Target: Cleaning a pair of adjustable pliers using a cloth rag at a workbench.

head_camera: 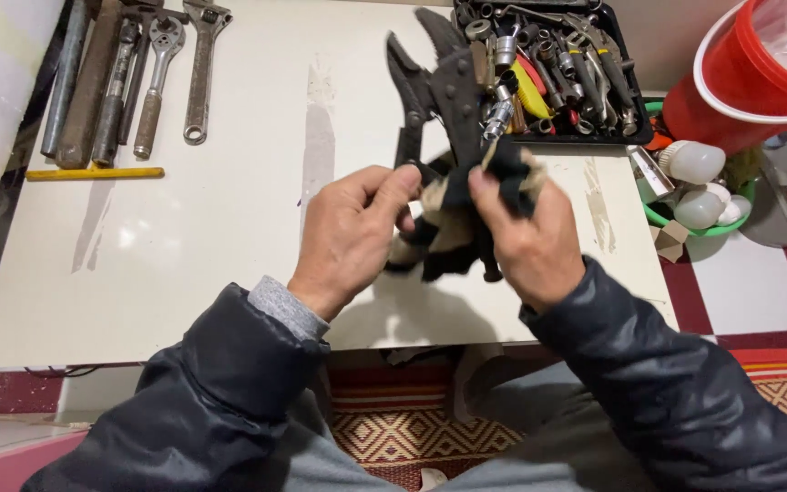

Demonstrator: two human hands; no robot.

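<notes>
My left hand [350, 235] grips the lower handle of large dark locking pliers [434, 87], whose jaws point away from me over the white table [184, 246]. My right hand [523, 232] presses a black and beige rag [448, 228] around the pliers' handles. Both hands meet at the middle of the table, just in front of a black tray. The rag hides most of the handles.
A black tray [638, 128] of sockets, bits and small tools sits at the back right. Wrenches, a ratchet [158, 77], metal bars and a yellow pencil [95, 173] lie at the back left. Right of the table stand a red bucket [740, 87] and a green bowl with light bulbs [694, 164].
</notes>
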